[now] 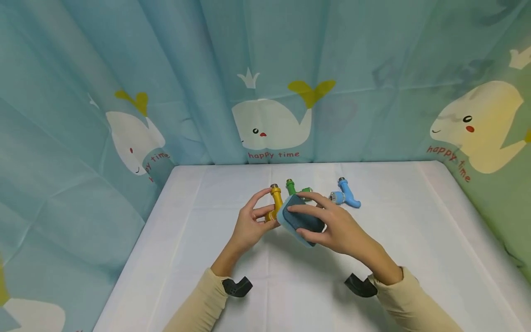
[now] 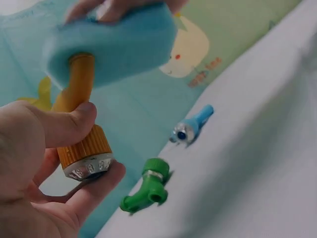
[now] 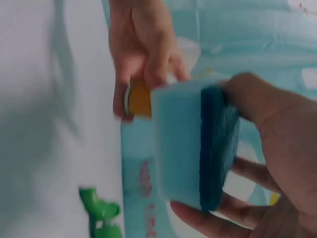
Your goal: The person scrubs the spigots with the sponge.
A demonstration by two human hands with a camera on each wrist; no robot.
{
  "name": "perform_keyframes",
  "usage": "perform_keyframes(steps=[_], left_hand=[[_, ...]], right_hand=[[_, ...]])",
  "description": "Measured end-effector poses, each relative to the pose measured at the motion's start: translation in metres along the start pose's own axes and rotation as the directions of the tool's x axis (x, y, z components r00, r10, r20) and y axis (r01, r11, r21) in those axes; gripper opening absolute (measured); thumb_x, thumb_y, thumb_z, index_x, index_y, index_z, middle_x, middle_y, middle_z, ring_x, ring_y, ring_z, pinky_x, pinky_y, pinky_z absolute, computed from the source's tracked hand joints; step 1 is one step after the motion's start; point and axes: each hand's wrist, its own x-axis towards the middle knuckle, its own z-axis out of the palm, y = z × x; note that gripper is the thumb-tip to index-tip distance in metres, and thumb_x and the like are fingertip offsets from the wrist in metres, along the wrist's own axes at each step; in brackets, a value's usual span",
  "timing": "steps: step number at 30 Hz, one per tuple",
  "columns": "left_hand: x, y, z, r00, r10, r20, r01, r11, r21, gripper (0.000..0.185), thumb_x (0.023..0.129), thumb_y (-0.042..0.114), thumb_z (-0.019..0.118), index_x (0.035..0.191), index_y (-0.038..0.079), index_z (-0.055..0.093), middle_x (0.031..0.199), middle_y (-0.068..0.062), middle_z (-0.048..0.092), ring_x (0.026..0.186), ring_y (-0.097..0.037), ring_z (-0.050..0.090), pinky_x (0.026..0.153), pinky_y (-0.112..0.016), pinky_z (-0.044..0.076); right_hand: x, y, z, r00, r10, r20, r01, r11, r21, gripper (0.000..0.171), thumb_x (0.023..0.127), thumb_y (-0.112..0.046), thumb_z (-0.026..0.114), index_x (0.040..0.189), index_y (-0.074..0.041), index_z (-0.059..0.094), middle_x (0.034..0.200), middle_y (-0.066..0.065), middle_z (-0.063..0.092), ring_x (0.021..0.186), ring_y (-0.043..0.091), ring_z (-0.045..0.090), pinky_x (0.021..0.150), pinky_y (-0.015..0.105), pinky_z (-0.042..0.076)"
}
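My left hand (image 1: 249, 226) grips a yellow toy-like faucet (image 1: 276, 197) by its body, thumb on one side and fingers around the ribbed, silver-ended part. Against the faucet's curved spout lies the light-blue face of a two-layer sponge (image 2: 129, 54). That sponge is pinched in my right hand (image 1: 340, 228), whose fingers and thumb spread over its edges. Its darker blue scouring layer (image 3: 218, 148) faces the right palm. Both hands are raised over the white table, in front of a green faucet (image 1: 291, 186) that they partly cover in the head view.
A light-blue faucet (image 1: 347, 193) lies on the white-covered table (image 1: 199, 258), to the right of the green one. Around the table's back and sides hangs a blue-green curtain (image 1: 186, 83) printed with whales. Each wrist bears a black camera mount (image 1: 237, 287).
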Motion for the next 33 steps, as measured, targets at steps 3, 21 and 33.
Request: perform_keyframes(steps=[3, 21, 33], left_hand=[[-0.001, 0.000, -0.003, 1.000, -0.002, 0.005, 0.002, 1.000, 0.008, 0.083, 0.085, -0.008, 0.079, 0.154, 0.023, 0.045, 0.127, -0.019, 0.069, 0.114, -0.030, 0.069, 0.084, -0.033, 0.061], [0.002, -0.005, -0.037, 0.992, -0.117, -0.049, 0.122, 0.988, 0.100, 0.076, 0.084, 0.004, 0.084, 0.150, 0.021, 0.049, 0.118, -0.013, 0.074, 0.105, -0.023, 0.068, 0.083, -0.026, 0.059], [0.024, -0.024, -0.065, 0.996, -0.082, -0.045, 0.093, 0.865, 0.493, 0.076, 0.082, 0.008, 0.087, 0.147, 0.012, 0.049, 0.107, -0.009, 0.076, 0.092, -0.023, 0.063, 0.080, -0.032, 0.050]], right_hand=[[-0.001, 0.004, 0.002, 0.999, 0.027, -0.034, -0.026, 1.000, 0.016, 0.051, 0.084, -0.022, 0.086, 0.132, -0.023, 0.070, 0.146, 0.009, 0.054, 0.113, 0.028, 0.065, 0.076, 0.041, 0.060], [-0.039, 0.040, -0.010, 0.964, 0.251, -0.087, -0.233, 0.957, 0.172, 0.054, 0.086, -0.012, 0.084, 0.136, -0.021, 0.067, 0.148, 0.007, 0.054, 0.093, 0.018, 0.063, 0.068, 0.030, 0.059], [-0.088, 0.062, -0.030, 0.919, 0.369, -0.138, -0.357, 0.928, 0.109, 0.053, 0.089, -0.009, 0.082, 0.138, -0.016, 0.065, 0.146, 0.011, 0.054, 0.086, 0.014, 0.062, 0.066, 0.026, 0.058]])
